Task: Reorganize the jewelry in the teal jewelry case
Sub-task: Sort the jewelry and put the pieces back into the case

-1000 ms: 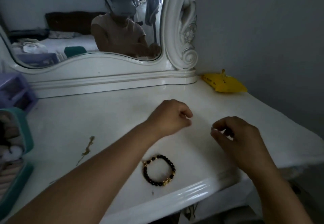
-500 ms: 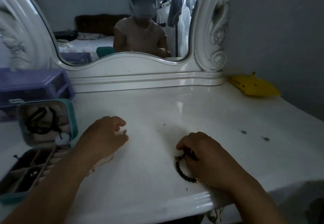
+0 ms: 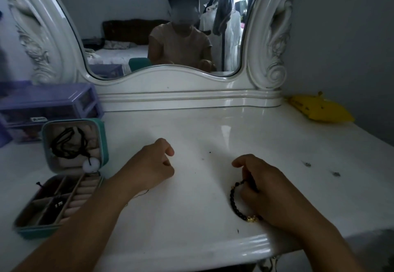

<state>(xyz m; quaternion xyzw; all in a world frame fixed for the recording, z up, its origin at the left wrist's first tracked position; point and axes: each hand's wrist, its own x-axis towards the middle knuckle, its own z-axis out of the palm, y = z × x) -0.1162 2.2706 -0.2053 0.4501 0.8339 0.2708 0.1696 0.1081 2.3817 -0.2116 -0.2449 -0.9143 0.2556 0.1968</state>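
Right hand (image 3: 270,188), lower right, curls around the black beaded bracelet (image 3: 236,203); left hand (image 3: 149,169), centre frame, rests loosely fisted, possibly pinching something unseen.

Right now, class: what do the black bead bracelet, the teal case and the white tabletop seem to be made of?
Black bead bracelet: glossy beads, perhaps stone or glass, with gold-coloured metal charms. Teal jewelry case: matte shell, probably faux leather, lined with pale fabric. White tabletop: lacquered or glossy-painted; it mirrors light.

A home bedroom: a white dressing table (image 3: 191,127) with an ornate mirror (image 3: 162,26) reflecting a bed (image 3: 113,55).
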